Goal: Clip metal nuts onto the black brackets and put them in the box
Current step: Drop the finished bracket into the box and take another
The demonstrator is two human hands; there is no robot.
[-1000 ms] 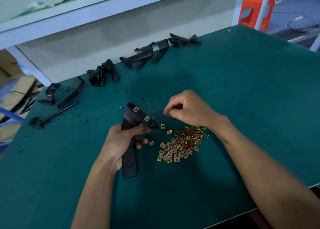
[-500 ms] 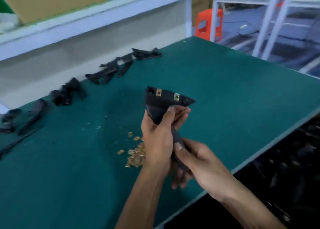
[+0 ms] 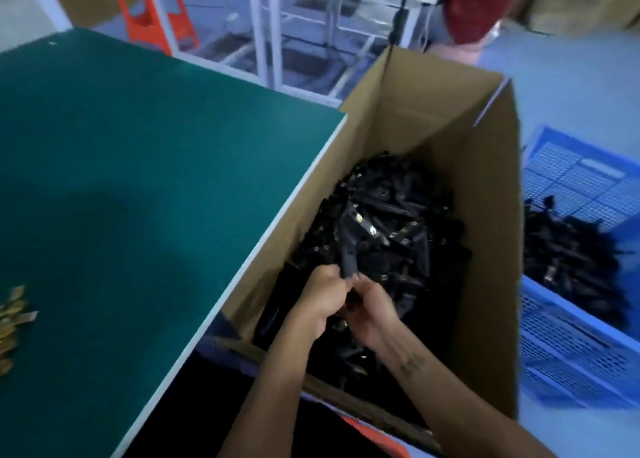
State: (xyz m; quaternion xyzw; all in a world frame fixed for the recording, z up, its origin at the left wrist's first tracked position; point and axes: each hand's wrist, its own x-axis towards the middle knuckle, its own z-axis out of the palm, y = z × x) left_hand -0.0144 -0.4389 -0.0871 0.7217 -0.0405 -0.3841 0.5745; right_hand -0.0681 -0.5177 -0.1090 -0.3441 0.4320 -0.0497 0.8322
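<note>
While both hands work over the open carton, the view runs as follows, left to right. At 9 o'clock, on the green bench, a blurred cluster of brass-coloured metal nuts lies at the frame's left edge. The bench's white edge runs diagonally from 6 to 1 o'clock, with the cardboard box standing just beside it, flaps up. Inside the box lies a heap of black brackets, several showing small metal clips.

Near centre, at about 5 o'clock, the left hand is curled closed around the lower end of a black bracket, which stands upward over the heap with two bright nuts visible along its top arm. The right hand sits touching the left, fingers curled; whether it grips the same bracket or another part cannot be told through blur.

At 3 o'clock, a blue plastic crate on the floor holds further dark parts. At 12 o'clock stand an orange stool and a white metal frame; at 1 o'clock a person in a red garment is partly in view
</note>
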